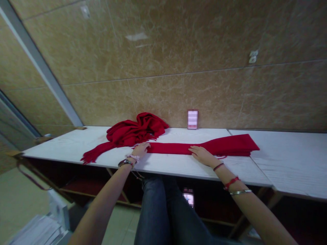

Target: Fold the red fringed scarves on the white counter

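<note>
Folded scarf [221,145] on tabletop [288,153]

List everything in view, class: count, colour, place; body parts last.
Wall: one, tan, background
Wall fittings: two, pale, upper left, upper right
Post: one, grey, left
Worktop: two sections, white, mid-picture
Bunched cloth: one, red, worktop's left
Folded cloth: one, red, worktop's centre
Pixelated rectangles: two, pinkish, on and below worktop
Shelving: one, dark, underneath
Papers: several, white, lower left
Floor: one, pale, lower left
Wristwear: several, mixed, both wrists
Legs: two, bluish, bottom
Left hand, right hand: two, bare, on folded cloth
</note>
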Available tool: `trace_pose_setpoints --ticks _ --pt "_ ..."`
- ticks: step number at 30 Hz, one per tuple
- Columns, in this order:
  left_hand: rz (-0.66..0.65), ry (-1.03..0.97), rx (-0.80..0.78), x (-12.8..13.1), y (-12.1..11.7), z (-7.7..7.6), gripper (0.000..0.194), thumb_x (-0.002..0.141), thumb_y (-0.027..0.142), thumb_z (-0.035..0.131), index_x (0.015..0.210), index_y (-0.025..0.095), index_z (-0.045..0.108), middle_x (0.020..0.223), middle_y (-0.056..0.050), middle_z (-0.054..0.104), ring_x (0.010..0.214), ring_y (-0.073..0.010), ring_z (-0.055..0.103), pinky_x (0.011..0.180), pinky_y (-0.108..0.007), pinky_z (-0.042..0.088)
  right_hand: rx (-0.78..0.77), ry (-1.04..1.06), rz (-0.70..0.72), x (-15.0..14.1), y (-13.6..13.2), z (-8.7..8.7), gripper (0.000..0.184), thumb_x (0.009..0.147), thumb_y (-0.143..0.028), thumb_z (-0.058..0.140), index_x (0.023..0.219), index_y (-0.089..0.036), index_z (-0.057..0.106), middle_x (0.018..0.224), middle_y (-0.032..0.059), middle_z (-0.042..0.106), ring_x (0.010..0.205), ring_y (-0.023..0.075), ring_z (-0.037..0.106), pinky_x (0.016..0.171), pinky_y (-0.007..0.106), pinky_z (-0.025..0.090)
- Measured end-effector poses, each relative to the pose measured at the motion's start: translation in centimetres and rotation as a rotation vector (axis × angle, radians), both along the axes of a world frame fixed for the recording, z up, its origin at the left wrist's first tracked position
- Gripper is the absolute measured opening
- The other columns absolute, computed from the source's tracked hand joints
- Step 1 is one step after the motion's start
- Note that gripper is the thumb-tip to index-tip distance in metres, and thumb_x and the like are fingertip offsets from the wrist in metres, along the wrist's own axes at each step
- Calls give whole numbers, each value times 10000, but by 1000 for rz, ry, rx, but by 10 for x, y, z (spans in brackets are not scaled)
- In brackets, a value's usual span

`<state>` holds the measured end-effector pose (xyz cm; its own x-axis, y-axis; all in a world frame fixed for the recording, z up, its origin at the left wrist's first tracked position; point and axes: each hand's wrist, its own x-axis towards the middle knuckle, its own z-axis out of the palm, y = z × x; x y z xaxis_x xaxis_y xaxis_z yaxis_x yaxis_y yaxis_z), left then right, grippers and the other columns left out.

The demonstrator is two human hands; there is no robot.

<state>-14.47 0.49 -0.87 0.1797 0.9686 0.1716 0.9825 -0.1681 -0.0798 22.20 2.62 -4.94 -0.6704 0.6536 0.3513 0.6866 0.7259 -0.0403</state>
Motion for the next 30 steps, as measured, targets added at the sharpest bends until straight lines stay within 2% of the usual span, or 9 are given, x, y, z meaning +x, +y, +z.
trace_pose_setpoints --ticks 6,9,13,15,19,22,25,28,30 --pt "394 117 110 -10 -7 4 353 796 96 330 1061 161 553 1049 -134 577 986 -293 501 771 -429 409 10 -21 13 0 1 0 390 878 -217 349 1211 -111 521 1254 124 516 1171 215 449 979 379 366" --pt "370 111 179 -6 -10 8 388 786 86 341 1124 146 521 1072 -156 546 1010 -297 471 783 -425 399 4 -17 12 0 0 1 392 876 -215 346 1209 -109 523 1251 129 517 1165 219 454 972 387 373" --pt "161 89 34 0 -8 6 471 776 64 349 1183 243 507 1176 -104 474 1062 -247 432 787 -346 408 -5 -13 5 0 -2 3 389 872 -207 353 1209 -116 523 1253 123 518 1169 217 452 976 383 369" --pt "238 88 -8 0 -7 4 466 787 80 353 1190 254 508 1173 -108 469 1058 -248 435 787 -344 404 -9 -16 -1 0 -2 3 387 872 -208 356 1209 -116 524 1255 122 516 1171 216 451 980 380 366" --pt "517 136 76 -9 -10 4 369 829 142 325 1079 167 595 1121 -168 494 1055 -301 435 788 -410 383 -20 -4 -7 0 -3 5 391 875 -220 354 1213 -113 519 1261 122 511 1167 216 455 973 380 377" --pt "604 172 144 -13 -15 7 346 824 135 324 984 128 630 1103 -189 513 1043 -318 443 773 -433 386 -21 -2 -5 -1 -4 5 387 874 -218 355 1205 -112 526 1261 121 511 1164 219 458 972 384 378" --pt "439 158 163 -8 -16 8 349 793 118 365 1057 144 592 1145 -172 507 1045 -303 454 774 -423 410 -23 10 -9 -1 -4 6 381 877 -221 356 1198 -120 533 1257 121 514 1156 221 466 969 389 380" --pt "66 74 120 5 -12 2 372 802 130 371 1128 168 545 1219 -117 479 1104 -241 438 868 -372 404 -32 24 -14 -2 -5 6 379 879 -220 356 1202 -124 530 1252 119 519 1155 217 468 968 387 383" --pt "-100 2 63 12 -10 -4 357 823 155 361 1134 171 535 1225 -90 484 1116 -199 442 929 -332 376 -37 22 -17 -2 -6 6 381 881 -222 355 1208 -127 525 1252 114 520 1162 215 461 970 384 382"
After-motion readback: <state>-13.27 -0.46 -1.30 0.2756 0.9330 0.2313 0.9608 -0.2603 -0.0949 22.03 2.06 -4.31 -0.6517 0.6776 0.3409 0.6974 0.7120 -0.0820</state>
